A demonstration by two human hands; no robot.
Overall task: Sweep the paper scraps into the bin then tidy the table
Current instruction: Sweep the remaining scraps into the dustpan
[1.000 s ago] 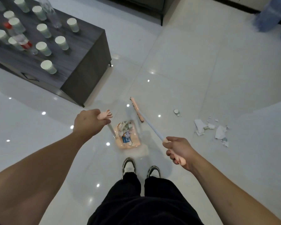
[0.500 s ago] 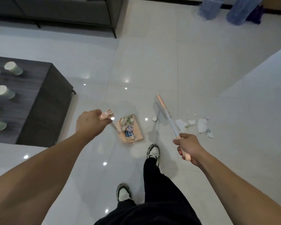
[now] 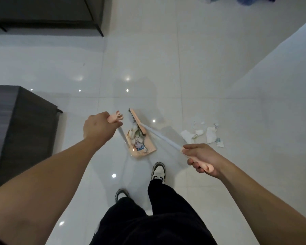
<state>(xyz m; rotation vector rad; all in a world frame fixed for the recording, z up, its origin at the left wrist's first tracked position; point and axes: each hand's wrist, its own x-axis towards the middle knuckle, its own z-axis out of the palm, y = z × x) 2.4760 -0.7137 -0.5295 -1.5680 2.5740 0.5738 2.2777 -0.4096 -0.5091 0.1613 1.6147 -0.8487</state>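
Observation:
My left hand [image 3: 97, 126] grips the pink top of the dustpan's long handle. The pink dustpan [image 3: 145, 147] sits on the white tile floor in front of my feet, with several paper scraps in it. My right hand [image 3: 200, 159] grips the pink end of the broom handle. The broom's pink head [image 3: 137, 121] lies over the far end of the dustpan. A pile of white paper scraps [image 3: 203, 135] lies on the floor to the right of the dustpan, just beyond my right hand.
The dark grey coffee table [image 3: 25, 131] stands at the left edge. A dark sofa base [image 3: 48, 13] with thin legs is at the top left. Blue water bottles [image 3: 244, 0] show at the top right. My shoes [image 3: 158, 169] stand just behind the dustpan.
The view has swung right, so the table and its cups slid off to the left. The broom head moved left from near the scrap pile onto the dustpan. My feet stepped forward.

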